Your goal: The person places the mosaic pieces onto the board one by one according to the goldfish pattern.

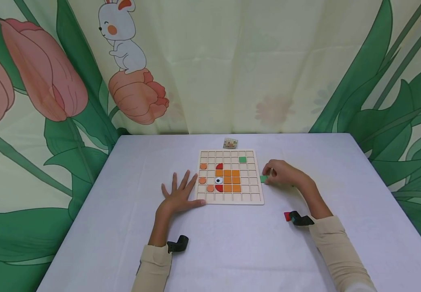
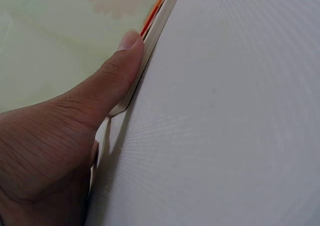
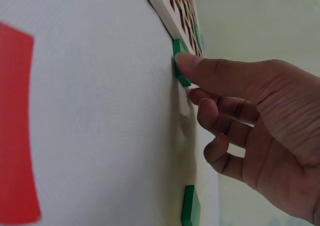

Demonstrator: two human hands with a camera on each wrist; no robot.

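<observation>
A pale wooden grid board [image 1: 252,196] lies on the table. My left hand [image 1: 179,196] rests at its left side with fingers spread, the thumb [image 2: 125,55] on the lower left corner. Just off the board's right edge, my right hand [image 1: 283,172] pinches a green tile [image 3: 179,48] between thumb and fingers. In the grid sit orange squares [image 1: 227,173], two red curved pieces [image 1: 219,166], an eye tile [image 1: 219,181], orange discs [image 1: 203,166] down the left, and one green square [image 1: 242,159] at upper right.
Behind the board lies a small patterned card or packet [image 1: 230,143]. A red piece [image 3: 17,126] is on the table near my right wrist. Another green tile [image 3: 190,208] lies beyond my right hand's curled fingers. A printed curtain [image 1: 232,81] hangs behind the white-covered table [image 1: 122,174].
</observation>
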